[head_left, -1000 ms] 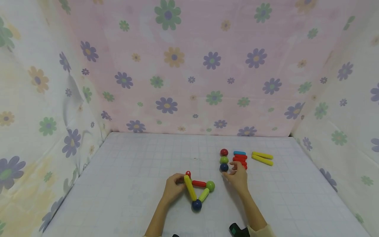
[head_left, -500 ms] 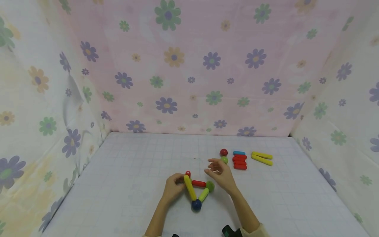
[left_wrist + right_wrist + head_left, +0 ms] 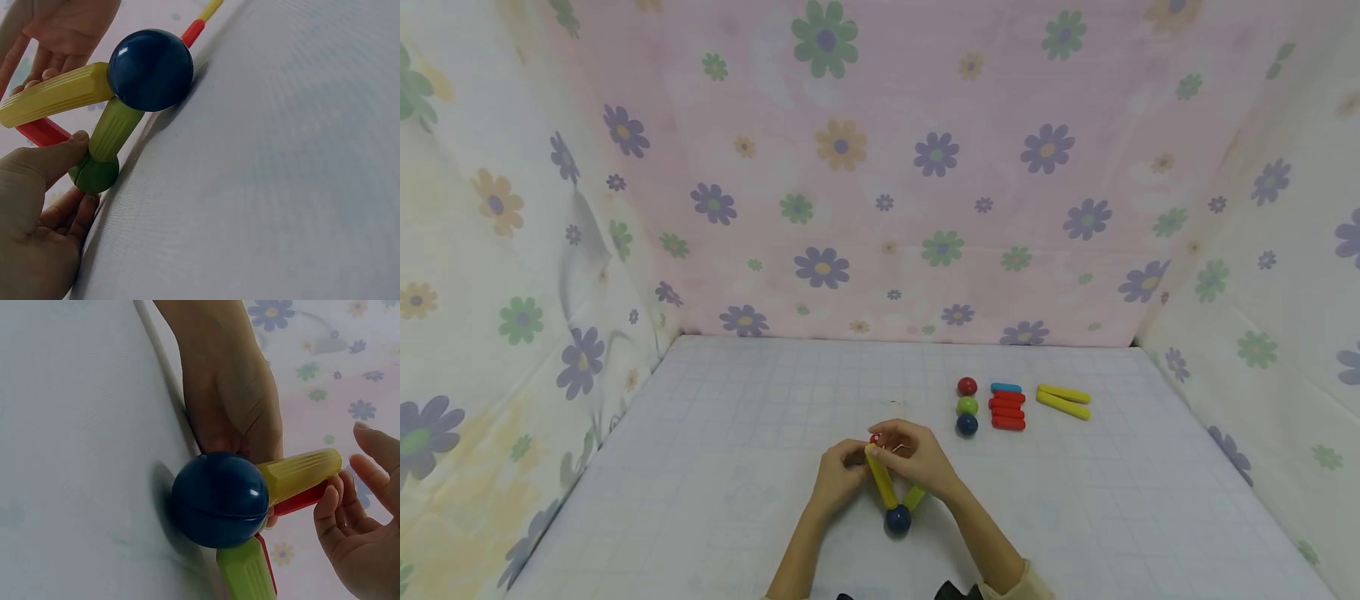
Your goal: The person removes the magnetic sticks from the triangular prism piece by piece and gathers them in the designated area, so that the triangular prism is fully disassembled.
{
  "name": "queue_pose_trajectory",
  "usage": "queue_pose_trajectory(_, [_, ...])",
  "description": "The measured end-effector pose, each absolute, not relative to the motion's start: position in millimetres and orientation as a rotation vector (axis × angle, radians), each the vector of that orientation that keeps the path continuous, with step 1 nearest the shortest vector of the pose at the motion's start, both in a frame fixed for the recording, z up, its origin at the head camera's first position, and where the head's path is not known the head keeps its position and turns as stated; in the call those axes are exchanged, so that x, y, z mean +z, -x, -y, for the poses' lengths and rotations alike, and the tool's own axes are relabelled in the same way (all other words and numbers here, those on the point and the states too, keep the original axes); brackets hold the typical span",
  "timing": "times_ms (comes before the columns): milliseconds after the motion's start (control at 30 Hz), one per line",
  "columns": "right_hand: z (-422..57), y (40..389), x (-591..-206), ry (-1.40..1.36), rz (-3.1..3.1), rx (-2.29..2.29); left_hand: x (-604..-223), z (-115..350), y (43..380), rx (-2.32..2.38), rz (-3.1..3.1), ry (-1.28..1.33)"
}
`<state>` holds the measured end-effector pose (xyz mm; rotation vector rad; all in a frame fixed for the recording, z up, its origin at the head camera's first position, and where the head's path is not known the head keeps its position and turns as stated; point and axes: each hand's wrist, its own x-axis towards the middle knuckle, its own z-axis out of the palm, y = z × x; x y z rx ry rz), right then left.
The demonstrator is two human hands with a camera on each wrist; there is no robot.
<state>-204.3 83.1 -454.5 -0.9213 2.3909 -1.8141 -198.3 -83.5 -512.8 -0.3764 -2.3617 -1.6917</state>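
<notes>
A magnetic ball-and-stick model stands low on the table in front of me. Its navy ball point(image 3: 898, 520) is nearest, joined to a yellow stick point(image 3: 59, 94) and a light green stick point(image 3: 115, 131). My left hand point(image 3: 838, 479) holds the model's green ball point(image 3: 95, 175) between thumb and fingers. At the free upper end of the yellow stick and beside a red stick point(image 3: 300, 499) are the fingertips of my right hand point(image 3: 921, 458); I cannot tell whether they pinch either one. In the head view this hand hides the model's far right corner.
Behind and right of the model, a red ball point(image 3: 967, 386), a green ball point(image 3: 967, 406) and a navy ball point(image 3: 967, 425) form a column. Beside them lie several red sticks point(image 3: 1008, 409), a blue stick point(image 3: 1006, 387) and two yellow sticks point(image 3: 1064, 405). Flowered cloth point(image 3: 895, 208) encloses the table.
My right hand has moved left from beside the loose balls and red sticks to the upper end of the model. The left hand and the model have stayed in place.
</notes>
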Motion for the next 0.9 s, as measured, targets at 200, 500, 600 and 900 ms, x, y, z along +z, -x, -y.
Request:
queue_pose_trajectory(200, [-82.1, 207.2, -469.1, 0.852, -2.419, -1.820, -487.9, 82.7, 185.6, -1.712, 2.350, 0.404])
queue_pose_trajectory(500, [-78.6, 189.4, -445.0, 0.900, -2.418, -1.832, -487.5, 83.7, 185.2, -1.722, 2.367, 0.405])
queue_pose_trajectory(600, [-78.6, 188.0, -443.3, 0.876, -2.444, -1.809, -488.4, 83.7, 186.0, -1.739, 2.376, 0.398])
queue_pose_trajectory(900, [-99.0, 204.5, -465.4, 0.833, -2.538, -1.722, -507.6, 83.9, 200.0, -1.730, 2.395, 0.330])
